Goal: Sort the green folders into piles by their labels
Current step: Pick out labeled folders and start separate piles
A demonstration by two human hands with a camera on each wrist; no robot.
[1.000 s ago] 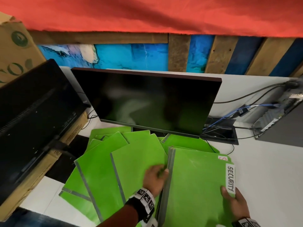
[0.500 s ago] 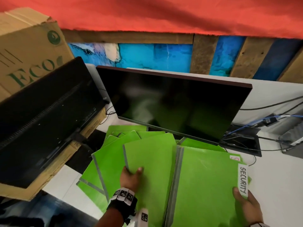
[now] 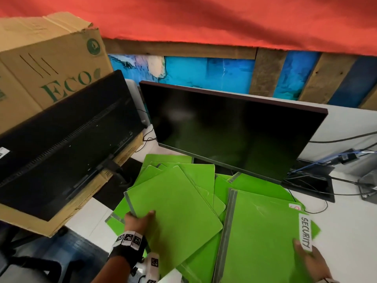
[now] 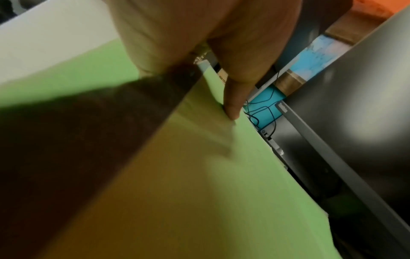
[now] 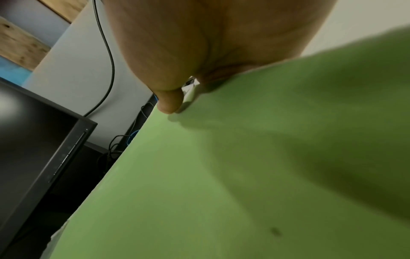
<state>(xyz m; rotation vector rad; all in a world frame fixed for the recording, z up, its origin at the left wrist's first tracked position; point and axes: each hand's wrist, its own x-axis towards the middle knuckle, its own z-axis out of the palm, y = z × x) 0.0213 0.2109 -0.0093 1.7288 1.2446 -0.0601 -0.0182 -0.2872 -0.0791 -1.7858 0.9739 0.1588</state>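
Several green folders lie fanned on the white desk [image 3: 346, 221] in front of a monitor. My left hand [image 3: 139, 219] grips the near left edge of the top folder of the left heap [image 3: 179, 217], thumb on its face; the left wrist view shows that thumb [image 4: 233, 105] pressed on the green cover [image 4: 199, 192]. My right hand [image 3: 306, 256] pinches the right edge of a folder with a white SECURITY label [image 3: 306, 231], thumb on top. In the right wrist view the thumb [image 5: 168, 103] presses on that folder [image 5: 221, 175]. A red-marked label [image 3: 294, 206] peeks out beneath.
A dark monitor [image 3: 234, 135] stands just behind the folders. Another black monitor [image 3: 61, 146] lies tilted on a cardboard box [image 3: 47, 64] at the left. Cables [image 3: 336, 158] and a black pad [image 3: 312, 186] lie at the right rear.
My left hand slid from the middle seam leftward onto the left heap's top folder and took its edge. The right hand kept its hold on the SECURITY folder. The view shifted left.
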